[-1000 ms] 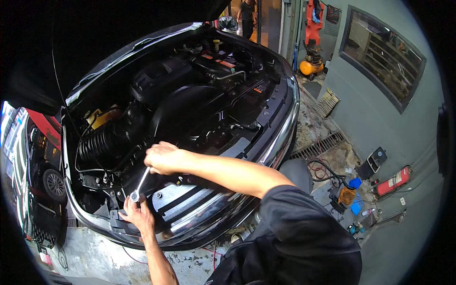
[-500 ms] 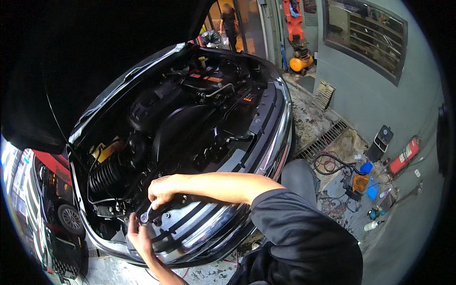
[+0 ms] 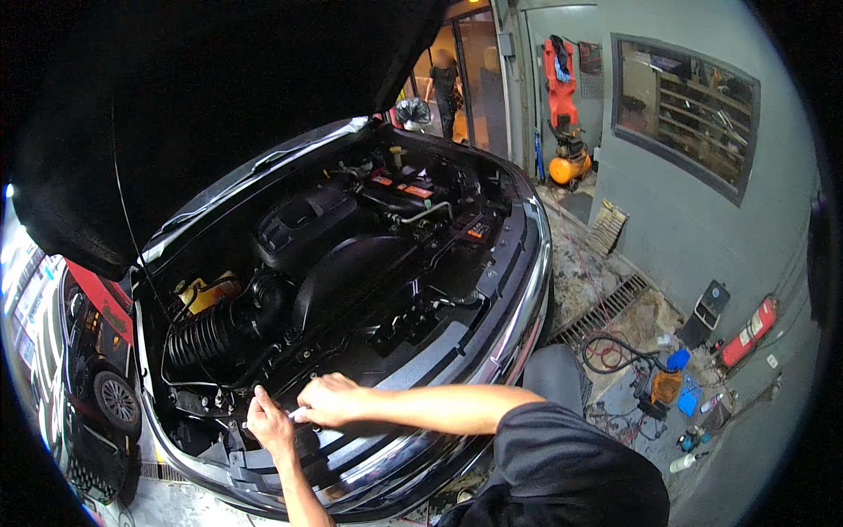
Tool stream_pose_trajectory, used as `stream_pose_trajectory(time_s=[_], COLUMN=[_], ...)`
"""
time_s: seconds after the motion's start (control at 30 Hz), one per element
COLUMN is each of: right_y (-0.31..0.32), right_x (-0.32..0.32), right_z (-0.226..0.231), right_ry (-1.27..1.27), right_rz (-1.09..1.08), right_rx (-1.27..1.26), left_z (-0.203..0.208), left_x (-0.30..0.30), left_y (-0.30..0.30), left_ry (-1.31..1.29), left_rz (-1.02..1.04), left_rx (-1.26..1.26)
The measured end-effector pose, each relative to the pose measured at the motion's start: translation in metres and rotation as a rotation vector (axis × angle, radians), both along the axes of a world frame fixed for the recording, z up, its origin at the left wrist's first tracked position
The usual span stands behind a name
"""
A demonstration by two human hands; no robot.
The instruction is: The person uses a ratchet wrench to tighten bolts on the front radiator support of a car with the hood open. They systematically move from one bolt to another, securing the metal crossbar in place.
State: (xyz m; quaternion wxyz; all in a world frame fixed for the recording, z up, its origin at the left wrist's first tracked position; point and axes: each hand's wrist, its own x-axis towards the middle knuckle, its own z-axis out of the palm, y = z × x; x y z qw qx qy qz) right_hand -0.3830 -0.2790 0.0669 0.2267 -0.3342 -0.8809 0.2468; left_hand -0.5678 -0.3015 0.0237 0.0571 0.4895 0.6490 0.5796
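Note:
Over the front edge of a car's open engine bay [image 3: 351, 272], my right hand [image 3: 332, 401] is closed around the handle of a small silver ratchet wrench [image 3: 299, 414]. Only a short bit of the metal shows between my hands. My left hand [image 3: 270, 423] meets it from the left, its fingers bent about the tool's head, which they hide. Both hands are above the black and grey front panel [image 3: 356, 448] behind the chrome grille. A ribbed black air hose [image 3: 206, 338] and a yellowish reservoir [image 3: 198, 294] lie just beyond my left hand.
The raised black hood [image 3: 219, 97] hangs over the bay's far left. On the right-hand floor are a drain grate [image 3: 606, 307], coiled hoses [image 3: 610, 351] and a red fire extinguisher [image 3: 748, 332]. An orange compressor [image 3: 571, 167] and a person [image 3: 445, 92] are at the back.
My right hand has come lower and nearer with the ratchet wrench. My left hand, with fingers apart before, has closed in on the tool's head. The view has shifted, so the car sits lower.

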Motion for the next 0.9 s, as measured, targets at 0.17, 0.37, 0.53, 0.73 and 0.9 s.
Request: stream_pose_trajectory(time_s=[0.17, 0.37, 0.53, 0.73, 0.9], right_y=[-0.008, 0.078, 0.084, 0.028, 0.004], right_x=[-0.003, -0.029, -0.031, -0.011, -0.002], right_z=[0.007, 0.02, 0.03, 0.022, 0.016], right_ry=[-0.032, -0.145, -0.241, -0.171, -0.188], right_rz=[0.023, 0.359, 0.383, 0.144, -0.003], right_rx=[0.025, 0.175, 0.141, 0.018, -0.049], left_z=[-0.01, 0.002, 0.006, -0.002, -0.012], left_x=[-0.009, 0.022, 0.031, 0.002, 0.004], left_y=[-0.003, -0.009, -0.016, -0.016, -0.01], left_ry=[-0.116, 0.078, 0.072, -0.143, -0.272], left_rz=[-0.087, 0.265, 0.325, 0.084, -0.072], left_rx=[0.079, 0.089, 0.116, 0.112, 0.118])
